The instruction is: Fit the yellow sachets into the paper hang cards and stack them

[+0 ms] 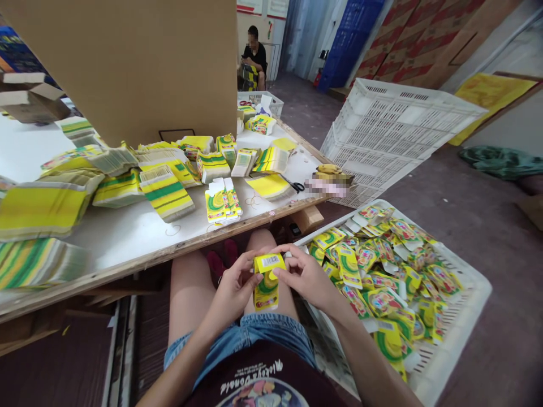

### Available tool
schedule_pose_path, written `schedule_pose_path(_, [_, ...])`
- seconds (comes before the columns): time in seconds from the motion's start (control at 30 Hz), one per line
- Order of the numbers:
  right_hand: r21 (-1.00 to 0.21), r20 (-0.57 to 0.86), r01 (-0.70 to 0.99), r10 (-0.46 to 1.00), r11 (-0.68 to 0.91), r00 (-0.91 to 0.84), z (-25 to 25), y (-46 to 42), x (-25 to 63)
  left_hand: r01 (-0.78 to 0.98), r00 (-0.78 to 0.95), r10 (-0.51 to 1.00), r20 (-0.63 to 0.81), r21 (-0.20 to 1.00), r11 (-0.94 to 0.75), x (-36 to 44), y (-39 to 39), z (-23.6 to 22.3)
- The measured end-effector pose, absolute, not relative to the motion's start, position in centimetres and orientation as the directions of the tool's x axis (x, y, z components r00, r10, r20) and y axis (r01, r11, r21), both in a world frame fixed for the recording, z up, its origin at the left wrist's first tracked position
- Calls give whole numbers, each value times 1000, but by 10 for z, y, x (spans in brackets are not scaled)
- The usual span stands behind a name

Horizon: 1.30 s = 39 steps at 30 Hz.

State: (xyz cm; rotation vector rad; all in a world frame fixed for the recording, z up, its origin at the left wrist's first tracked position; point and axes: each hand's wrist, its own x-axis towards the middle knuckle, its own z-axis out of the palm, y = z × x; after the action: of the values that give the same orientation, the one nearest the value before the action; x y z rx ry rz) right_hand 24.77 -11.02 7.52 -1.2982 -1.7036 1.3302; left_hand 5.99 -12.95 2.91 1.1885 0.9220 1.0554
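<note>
A small yellow and green printed carton is held up over my lap, its barcode end toward the top. My left hand grips its left edge, the thumb on the front face. On the opposite edge, my right hand pinches it near the top with thumb and fingers. Ahead on the table edge lies a short stack of flat cartons in the same print. To my right, a white plastic crate holds many similar cartons.
Bundles of flat printed cartons cover much of the white table. Scissors and bananas lie near its right corner. A big cardboard box stands behind. White crates are stacked at right; another person sits far back.
</note>
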Motion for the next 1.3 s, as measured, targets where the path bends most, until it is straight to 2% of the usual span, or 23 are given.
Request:
schedule_pose_path(0.17, [-833, -45, 544, 969, 98, -243, 74, -109, 240, -225, 323, 946, -24, 969, 102, 60, -130, 34])
schedule_pose_path(0.3, [-803, -15, 583, 972, 127, -233, 74, -111, 232, -294, 286, 958, -32, 948, 119, 60, -129, 36])
schedule_pose_path(0.43, [-876, 5, 467, 969, 123, -246, 71, -111, 233, -338, 271, 961, -45, 931, 139, 60, -126, 41])
schedule_pose_path(0.57, [-929, 126, 326, 979, 173, -162, 63, -112, 237, -365, 286, 958, -26, 921, 134, 64, -126, 44])
schedule_pose_path(0.67, [-971, 125, 184, 982, 150, -143, 57, -115, 237, -360, 281, 960, -11, 926, 116, 73, -127, 42])
schedule_pose_path(0.7, [-974, 119, 175, 983, 143, -137, 57, -116, 239, -336, 280, 960, -4, 936, 101, 76, -126, 40])
schedule_pose_path(0.77, [-949, 132, 275, 987, 153, -95, 57, -118, 249, -241, 268, 963, 26, 970, 41, 79, -122, 35])
schedule_pose_path(0.9, [-743, 306, 657, 938, 129, 161, 57, -116, 290, 32, 115, 977, 178, 983, -183, 69, -103, 29])
schedule_pose_path(0.97, [-679, 319, 731, 921, 60, 221, 52, -114, 311, 155, 3, 967, 253, 956, -251, 56, -89, 29])
schedule_pose_path(1.07, [-757, 130, 653, 974, -22, 184, 39, -117, 330, 347, -77, 937, 342, 890, -296, 34, -67, 30])
schedule_pose_path(1.13, [-813, 38, 577, 981, -80, 190, 32, -120, 335, 511, -96, 907, 411, 802, -309, 19, -50, 29])
schedule_pose_path(1.23, [-813, 23, 568, 968, -126, 248, 27, -124, 337, 690, -58, 884, 464, 658, -300, 1, -20, 20])
schedule_pose_path(1.3, [-813, 20, 570, 972, -120, 233, 26, -123, 336, 759, 17, 912, 411, 588, -279, -8, -3, 11])
